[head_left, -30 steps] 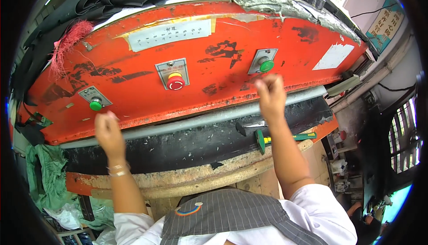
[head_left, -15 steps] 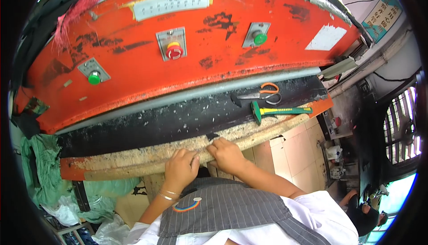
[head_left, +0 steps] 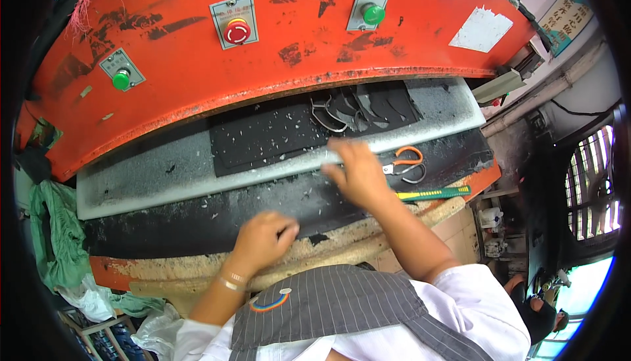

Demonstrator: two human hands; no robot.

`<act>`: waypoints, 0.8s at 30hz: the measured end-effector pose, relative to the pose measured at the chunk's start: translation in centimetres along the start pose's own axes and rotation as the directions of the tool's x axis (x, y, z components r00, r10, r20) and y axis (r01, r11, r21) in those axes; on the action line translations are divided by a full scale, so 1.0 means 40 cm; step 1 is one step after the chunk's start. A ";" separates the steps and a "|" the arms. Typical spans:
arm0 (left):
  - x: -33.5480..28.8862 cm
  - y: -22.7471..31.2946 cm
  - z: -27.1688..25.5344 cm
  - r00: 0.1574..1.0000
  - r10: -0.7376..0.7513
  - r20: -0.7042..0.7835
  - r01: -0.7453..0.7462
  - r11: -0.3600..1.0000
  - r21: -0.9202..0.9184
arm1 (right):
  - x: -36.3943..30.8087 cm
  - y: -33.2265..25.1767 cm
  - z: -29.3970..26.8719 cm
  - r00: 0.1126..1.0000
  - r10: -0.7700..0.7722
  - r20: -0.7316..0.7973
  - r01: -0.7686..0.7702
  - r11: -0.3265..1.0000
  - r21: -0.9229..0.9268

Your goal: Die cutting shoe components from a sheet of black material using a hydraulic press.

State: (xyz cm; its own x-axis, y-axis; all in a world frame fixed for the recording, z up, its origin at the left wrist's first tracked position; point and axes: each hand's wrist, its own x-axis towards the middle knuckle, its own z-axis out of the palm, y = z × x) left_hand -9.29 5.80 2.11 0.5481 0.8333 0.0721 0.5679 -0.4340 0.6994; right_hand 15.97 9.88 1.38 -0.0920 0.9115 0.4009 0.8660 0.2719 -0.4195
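Observation:
My right hand [head_left: 360, 173] reaches forward over the front edge of a pale slab [head_left: 112, 196], fingers stretched out and somewhat blurred, nothing visible in them. Just beyond its fingertips lies a curved metal cutting die [head_left: 328, 116], on black sheet material [head_left: 263, 139] with curved cut shapes beside it. My left hand [head_left: 264, 239] hovers over the black front ledge [head_left: 164, 229], fingers curled in; whatever they hold, if anything, is hidden. Beside my right wrist rest scissors [head_left: 409, 156] with orange and black handles. A green and yellow hammer handle [head_left: 437, 194] lies nearer me, its head hidden by my forearm.
An orange machine front [head_left: 177, 52] stands over the slab, with a red button [head_left: 237, 31] between two green ones. A worn wooden edge [head_left: 315, 259] runs along my side. Green plastic sheeting [head_left: 56, 229] hangs at left. Another person [head_left: 536, 315] is at far right.
The pale slab with the black sheet and die now shows out from under the orange front. My right hand has lifted off the wooden edge and moved forward; my left hand has left it too.

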 end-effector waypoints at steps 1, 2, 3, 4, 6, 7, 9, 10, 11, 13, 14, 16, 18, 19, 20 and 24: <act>0.053 -0.004 0.008 0.991 0.093 -0.093 -0.092 0.996 0.014 | 0.033 0.035 0.028 0.997 0.018 -0.070 -0.025 0.995 -0.100; 0.107 -0.011 0.025 0.981 0.125 -0.149 -0.119 0.992 0.046 | 0.055 0.056 0.057 0.990 -0.034 -0.139 -0.002 0.968 -0.249; 0.155 -0.019 0.044 0.952 0.177 -0.248 -0.162 0.984 0.078 | 0.057 0.059 0.077 0.990 -0.037 -0.133 0.004 0.970 -0.244; 0.196 -0.016 0.060 0.943 0.191 -0.273 -0.160 0.978 0.130 | 0.056 0.066 0.096 1.000 0.002 -0.008 -0.004 0.965 -0.263; 0.237 -0.069 0.132 0.941 0.200 -0.272 -0.124 0.954 0.275 | 0.051 0.091 0.128 0.998 -0.059 0.034 0.065 0.967 -0.248; 0.250 -0.087 0.151 0.946 0.201 -0.253 -0.102 0.929 0.356 | 0.056 0.104 0.129 0.997 -0.067 0.038 0.075 0.966 -0.247; 0.268 -0.115 0.172 0.939 0.213 -0.269 -0.108 0.928 0.358 | 0.069 0.145 0.113 0.961 -0.249 0.117 0.271 0.930 -0.248; 0.259 -0.114 0.183 0.938 0.220 -0.269 -0.116 0.928 0.354 | 0.086 0.153 0.087 0.954 -0.298 0.042 0.298 0.920 -0.252; 0.246 -0.116 0.184 0.944 0.199 -0.264 -0.101 0.934 0.341 | 0.129 0.146 0.035 0.961 -0.268 0.063 0.275 0.921 -0.277; 0.247 -0.120 0.169 0.938 0.201 -0.282 -0.086 0.924 0.371 | 0.217 0.128 -0.092 0.994 -0.061 0.095 0.074 0.988 -0.137; 0.252 -0.117 0.170 0.933 0.207 -0.293 -0.090 0.926 0.366 | 0.231 0.150 -0.113 0.982 -0.148 0.119 0.162 0.979 -0.120; 0.256 -0.118 0.182 0.928 0.207 -0.309 -0.091 0.932 0.350 | 0.219 0.196 -0.124 0.964 -0.240 0.118 0.252 0.962 -0.101; 0.264 -0.123 0.192 0.928 0.190 -0.319 -0.079 0.941 0.329 | 0.175 0.246 -0.099 0.972 -0.226 0.065 0.232 0.969 -0.090; 0.259 -0.127 0.189 0.929 0.185 -0.320 -0.073 0.941 0.332 | 0.139 0.215 -0.083 0.970 -0.244 0.000 0.242 0.962 -0.124; 0.256 -0.129 0.183 0.935 0.165 -0.315 -0.060 0.947 0.317 | 0.117 0.176 -0.064 0.963 -0.264 -0.054 0.258 0.962 -0.092; 0.249 -0.139 0.178 0.918 0.095 -0.386 -0.026 0.983 0.180 | 0.082 0.037 0.051 0.941 -0.292 -0.171 0.274 0.954 -0.120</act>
State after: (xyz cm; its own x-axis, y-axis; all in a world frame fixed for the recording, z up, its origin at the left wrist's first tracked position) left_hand -2.61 14.05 -6.13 0.3200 0.8554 0.4074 0.6545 -0.5105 0.5578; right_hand 15.96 13.88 0.41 -0.2553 0.7257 0.6388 0.8603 0.4720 -0.1925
